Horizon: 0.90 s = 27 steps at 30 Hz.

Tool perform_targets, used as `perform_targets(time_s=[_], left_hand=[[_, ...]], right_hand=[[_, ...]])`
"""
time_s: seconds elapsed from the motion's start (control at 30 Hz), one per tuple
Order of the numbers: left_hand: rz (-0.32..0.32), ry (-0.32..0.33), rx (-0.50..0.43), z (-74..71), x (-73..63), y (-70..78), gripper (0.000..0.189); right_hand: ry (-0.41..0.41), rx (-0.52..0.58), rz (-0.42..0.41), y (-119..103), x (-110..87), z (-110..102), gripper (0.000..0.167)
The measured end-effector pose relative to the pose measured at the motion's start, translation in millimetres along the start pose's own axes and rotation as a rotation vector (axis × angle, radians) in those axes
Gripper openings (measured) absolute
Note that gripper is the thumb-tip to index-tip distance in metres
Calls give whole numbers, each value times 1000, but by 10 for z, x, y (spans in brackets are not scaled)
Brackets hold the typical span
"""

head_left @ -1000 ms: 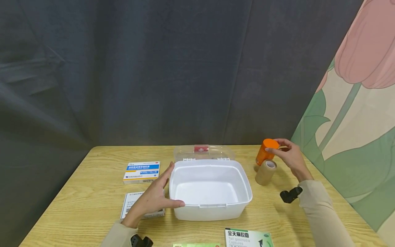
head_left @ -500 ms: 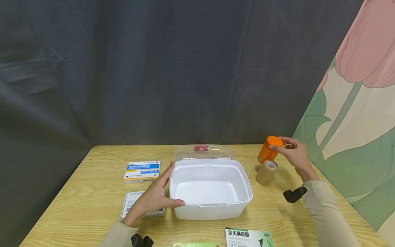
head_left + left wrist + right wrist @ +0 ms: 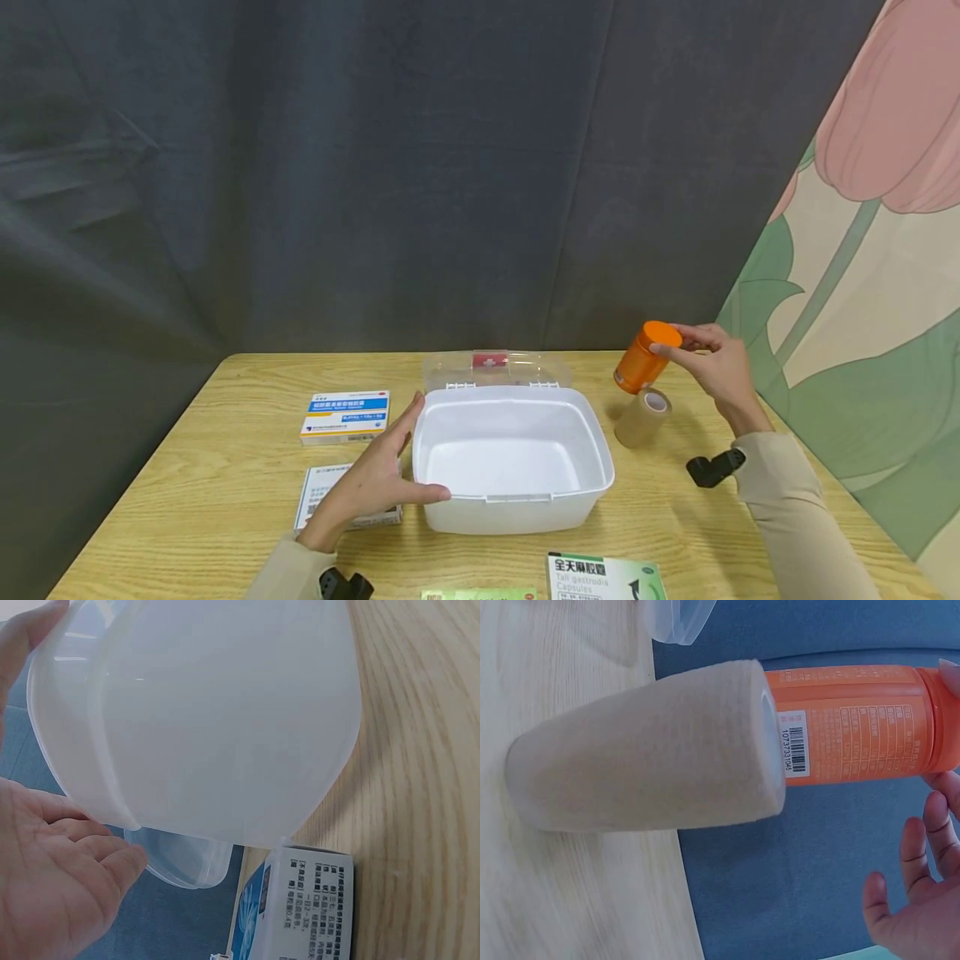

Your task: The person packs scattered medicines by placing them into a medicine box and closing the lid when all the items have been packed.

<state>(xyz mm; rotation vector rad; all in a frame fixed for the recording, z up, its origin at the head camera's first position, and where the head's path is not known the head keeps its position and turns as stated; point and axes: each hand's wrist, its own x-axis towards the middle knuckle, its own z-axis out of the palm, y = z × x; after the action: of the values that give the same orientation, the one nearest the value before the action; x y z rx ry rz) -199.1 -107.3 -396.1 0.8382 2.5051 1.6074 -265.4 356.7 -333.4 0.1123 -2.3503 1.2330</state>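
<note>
My left hand (image 3: 375, 475) lies along the left side of an open white first-aid box (image 3: 517, 515), thumb at the front rim and straight fingers toward the back. In the left wrist view the box wall (image 3: 225, 720) fills the middle. My right hand (image 3: 720, 371) pinches an orange bottle (image 3: 639, 363) by its lid, between thumb and fingers. The bottle tilts behind a tan bandage roll (image 3: 639, 423) that stands on end. From the right wrist, the roll (image 3: 645, 757) hides the base of the bottle (image 3: 855, 724), so I cannot tell whether it touches the table.
The clear lid (image 3: 450, 367) is folded back behind the box. Left lie a blue-and-white medicine box (image 3: 345, 417) and a white carton (image 3: 322, 483), partly under my left hand. In front are a green-and-white capsule box (image 3: 600, 577) and a green box (image 3: 480, 595). A dark curtain (image 3: 420, 183) hangs behind.
The right hand shifted right with the orange bottle, which then swung slightly up and left. The bandage roll moved slightly left. The left hand and the box have stayed put.
</note>
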Motion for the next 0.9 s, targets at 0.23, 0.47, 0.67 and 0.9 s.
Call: perform_targets(time_s=[0.23, 0.47, 0.67, 0.9], left_hand=[[7, -4, -10, 2, -2, -2, 120], [4, 2, -13, 0, -2, -2, 120], [4, 0, -11, 0, -2, -5, 121], [5, 0, -18, -1, -3, 3, 120]], right_hand=[[-2, 9, -4, -72, -3, 15, 52], [9, 48, -13, -135, -6, 41, 51], [-4, 26, -30, -174, -25, 47, 49], [-14, 26, -45, -214, -34, 48, 49]])
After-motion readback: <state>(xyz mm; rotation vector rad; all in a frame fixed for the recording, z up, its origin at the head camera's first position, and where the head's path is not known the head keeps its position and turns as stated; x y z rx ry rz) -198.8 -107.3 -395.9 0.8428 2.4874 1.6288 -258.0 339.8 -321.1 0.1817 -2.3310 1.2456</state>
